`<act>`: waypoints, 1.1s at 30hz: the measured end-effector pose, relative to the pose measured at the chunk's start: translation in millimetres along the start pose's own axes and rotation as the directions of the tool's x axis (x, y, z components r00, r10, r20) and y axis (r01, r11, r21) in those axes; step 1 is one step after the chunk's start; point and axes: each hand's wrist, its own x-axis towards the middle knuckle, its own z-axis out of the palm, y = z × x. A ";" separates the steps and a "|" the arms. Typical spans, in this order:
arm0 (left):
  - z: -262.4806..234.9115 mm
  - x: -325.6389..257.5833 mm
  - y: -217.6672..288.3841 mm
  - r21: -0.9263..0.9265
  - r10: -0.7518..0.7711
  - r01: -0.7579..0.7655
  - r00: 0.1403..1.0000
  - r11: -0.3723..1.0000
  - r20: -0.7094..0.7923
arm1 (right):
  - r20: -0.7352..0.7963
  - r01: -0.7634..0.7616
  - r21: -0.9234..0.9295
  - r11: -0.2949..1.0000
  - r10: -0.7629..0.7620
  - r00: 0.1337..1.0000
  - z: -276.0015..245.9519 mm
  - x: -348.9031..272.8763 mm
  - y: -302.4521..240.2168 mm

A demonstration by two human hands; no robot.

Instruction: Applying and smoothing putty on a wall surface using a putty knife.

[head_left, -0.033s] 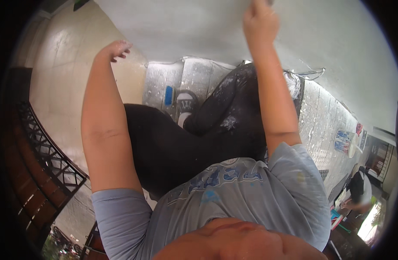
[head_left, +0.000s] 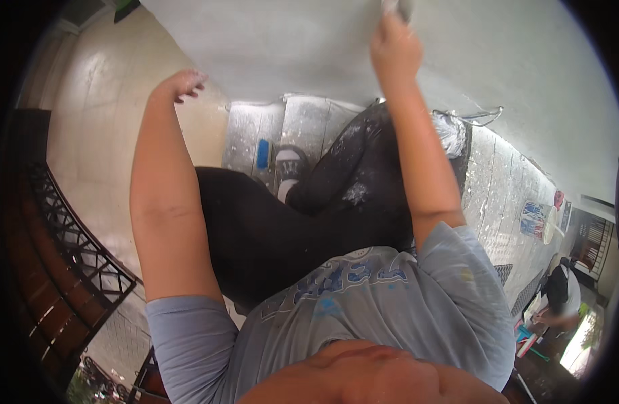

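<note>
My right hand (head_left: 395,54) is raised against the pale grey wall (head_left: 289,40), its fingers closed round a small dark-grey tool (head_left: 405,9). The upper edge cuts the tool off and it is blurred, so its kind cannot be made out. Farther left, my left hand (head_left: 185,85) hangs beside the wall's left edge. White residue coats its fingertips, and the fingers are loosely bent and apart, with nothing in them. Between my arms are my bent legs in black trousers (head_left: 353,192), smeared with white.
A blue brush-like item (head_left: 263,153) lies beside my shoe (head_left: 290,163) on white-spattered boards (head_left: 491,182). Cables (head_left: 481,118) run along the wall's foot. At right stands a stained bucket (head_left: 538,222); farther back, another person (head_left: 564,289) bends over. A dark metal frame (head_left: 87,246) curves at left.
My right hand has shifted slightly left and down, so more of the tool shows. The left hand has dropped a little.
</note>
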 end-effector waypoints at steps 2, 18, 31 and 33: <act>0.5 1.7 0.3 0.029 -0.062 0.061 0.998 0.998 0.021 | 0.041 -0.113 0.093 0.989 0.109 0.993 1.0 -1.3 0.2; 1.5 2.7 -3.1 0.000 -0.086 0.086 0.993 0.996 -0.082 | -0.098 -0.008 -0.031 0.999 0.005 0.995 1.6 10.1 6.7; 1.1 3.8 0.5 0.007 -0.035 0.035 0.999 0.999 0.005 | -0.211 0.064 0.083 0.995 -0.045 0.976 2.6 19.1 2.0; 2.0 5.0 -0.4 0.001 -0.012 0.012 1.000 1.000 0.021 | -0.147 0.024 0.119 0.993 -0.006 0.989 -0.5 16.0 -0.4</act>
